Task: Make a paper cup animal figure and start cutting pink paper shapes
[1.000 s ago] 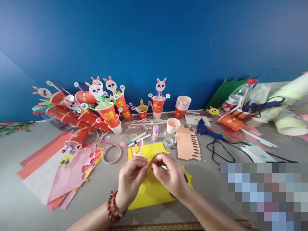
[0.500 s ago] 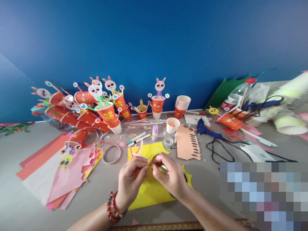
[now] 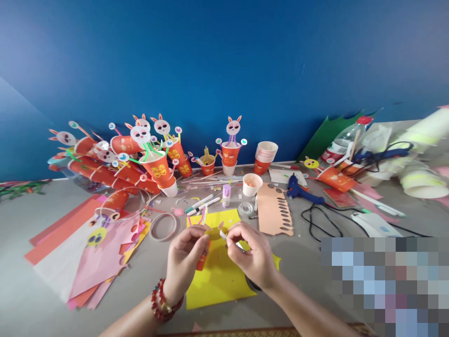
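Yellow paper disc point(image 3: 212, 233) sits between the hands, pinched by the left hand point(image 3: 184, 256). The right hand point(image 3: 251, 256) grips what may be a white strip point(image 3: 223, 234), above a yellow sheet point(image 3: 220, 286).

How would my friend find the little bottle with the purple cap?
Look for the big yellow sheet on the grey table. Just beyond its far edge, between two markers and a roll of clear tape, is the little bottle. Unlike those neighbours, which lie flat, it stands upright and wears a purple cap.
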A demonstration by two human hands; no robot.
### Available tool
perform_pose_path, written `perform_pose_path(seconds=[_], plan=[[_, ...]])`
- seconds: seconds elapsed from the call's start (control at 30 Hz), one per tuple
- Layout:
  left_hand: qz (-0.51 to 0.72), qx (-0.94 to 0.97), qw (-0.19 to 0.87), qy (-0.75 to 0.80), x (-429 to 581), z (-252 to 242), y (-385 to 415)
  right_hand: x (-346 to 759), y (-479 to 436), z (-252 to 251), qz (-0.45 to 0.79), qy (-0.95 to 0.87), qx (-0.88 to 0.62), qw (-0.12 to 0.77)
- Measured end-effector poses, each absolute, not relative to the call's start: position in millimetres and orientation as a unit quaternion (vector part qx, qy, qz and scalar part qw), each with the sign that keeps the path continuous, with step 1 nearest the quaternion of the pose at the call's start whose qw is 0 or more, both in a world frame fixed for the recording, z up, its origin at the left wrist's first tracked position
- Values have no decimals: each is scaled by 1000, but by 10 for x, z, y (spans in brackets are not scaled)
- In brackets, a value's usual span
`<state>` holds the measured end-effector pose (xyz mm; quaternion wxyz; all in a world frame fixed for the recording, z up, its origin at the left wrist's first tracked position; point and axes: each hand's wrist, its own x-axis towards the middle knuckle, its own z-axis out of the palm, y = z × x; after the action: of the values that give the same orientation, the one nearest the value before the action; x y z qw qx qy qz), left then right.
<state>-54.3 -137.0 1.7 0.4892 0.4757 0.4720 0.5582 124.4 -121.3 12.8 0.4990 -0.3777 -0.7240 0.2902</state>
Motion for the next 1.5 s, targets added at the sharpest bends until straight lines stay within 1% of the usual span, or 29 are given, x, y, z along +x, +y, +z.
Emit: perform_pose_path(seconds=[0.17, 0.3, 0.37, 0.43, 0.47, 0.53, 0.63, 0.73, 0.83, 0.9, 0.97, 1.07, 1.17, 1.23, 1.37, 1.43, 1.5], plan=[[586, 407, 528, 460, -624, 23, -1275, 1323, -1123, 147, 243, -721, -418, 497], [601, 373, 563, 427, -650, 32, -1229, 1417, -998, 125, 195, -756, -481, 398], [595, 383, 564, 425, -658, 27, -1226, 1445, -960, 110, 195, -766, -494, 361], [586, 419, 547, 427, -673, 29, -1229, 1442, -959, 110, 263, -750, -490, 359], [579, 450, 532, 423, -684, 37, -1231, 1428, -972, 120, 328, -729, -476, 366], [556, 537, 493, 398, -715, 68, -1234, 1379, -1016, 155, 497, -658, -421, 379], [522, 649, 447, 327, -767, 132, -1230, 1282, -1101, 211, 716, -516, -316, 348], [519, 681, 440, 270, -796, 167, -1223, 1211, -1166, 208, 828, -407, -251, 294], [514, 681, 468, 230, -791, 158, -1217, 1193, -1195, 142, 873, -345, -224, 261], [506, 677, 483, 228, -773, 144, -1214, 1199, -1197, 98, 880, -326, -227, 262], [505, 673, 478, 253, -751, 134, -1214, 1206, -1193, 75, 871, -326, -237, 282], [524, 648, 463, 301, -730, 119, -1236, 1197, -1186, 80, 833, -344, -260, 348], [519, 610, 500, 331, -732, 74, -1288, 1164, -1182, 85, 778, -369, -296, 413], [509, 614, 497, 343, -733, 27, -1324, 1138, -1184, 72, 744, -390, -316, 441], [514, 642, 413, 391, -705, -23, -1359, 1117, -1195, 51, 709, -422, -333, 456], [512, 632, 413, 410, -684, -5, -1359, 1136, -1193, 70, 698, -446, -336, 450], [509, 615, 437, 415, -666, 21, -1357, 1174, -1179, 107, 677, -468, -343, 453]])
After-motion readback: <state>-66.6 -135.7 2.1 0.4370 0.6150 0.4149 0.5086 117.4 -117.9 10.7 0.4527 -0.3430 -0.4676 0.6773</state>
